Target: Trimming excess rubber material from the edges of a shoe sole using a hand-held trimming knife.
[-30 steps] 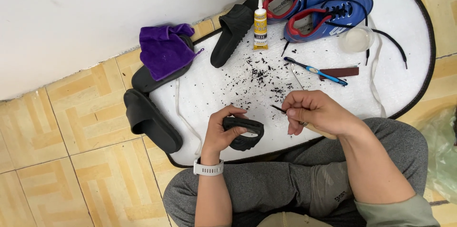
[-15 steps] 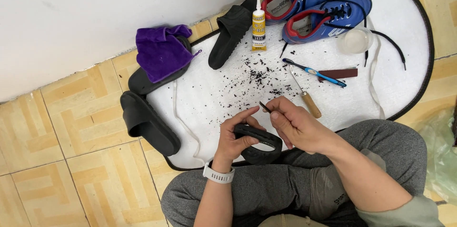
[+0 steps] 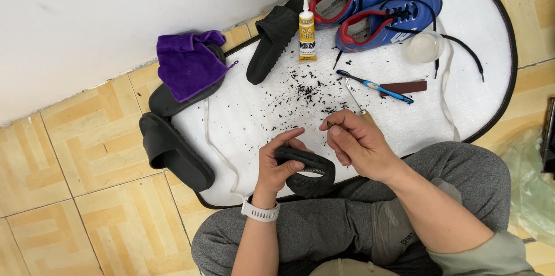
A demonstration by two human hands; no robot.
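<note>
My left hand point(image 3: 282, 163), with a white watch on the wrist, grips a black curved rubber piece point(image 3: 312, 176) just above my lap at the near edge of the white mat point(image 3: 243, 120). My right hand point(image 3: 359, 144) hovers right beside that piece, thumb and forefinger pinched together; I cannot see anything between them. A metal pick with a wooden handle point(image 3: 354, 95) lies on the mat just beyond my right hand, partly hidden by it. Black crumbs point(image 3: 303, 94) are scattered over the mat's middle.
A glue bottle point(image 3: 306, 30), two blue shoes point(image 3: 399, 18), a clear cup point(image 3: 425, 46), a blue toothbrush point(image 3: 376, 86) and a brown block point(image 3: 404, 87) lie at the far side. Black slippers point(image 3: 173, 151) and a purple cloth point(image 3: 191, 65) sit left. A plastic bag point(image 3: 532, 183) lies right.
My right hand put the pick down on the mat and came back to the black piece with pinched fingers. My left hand turned the piece and shifted it slightly right.
</note>
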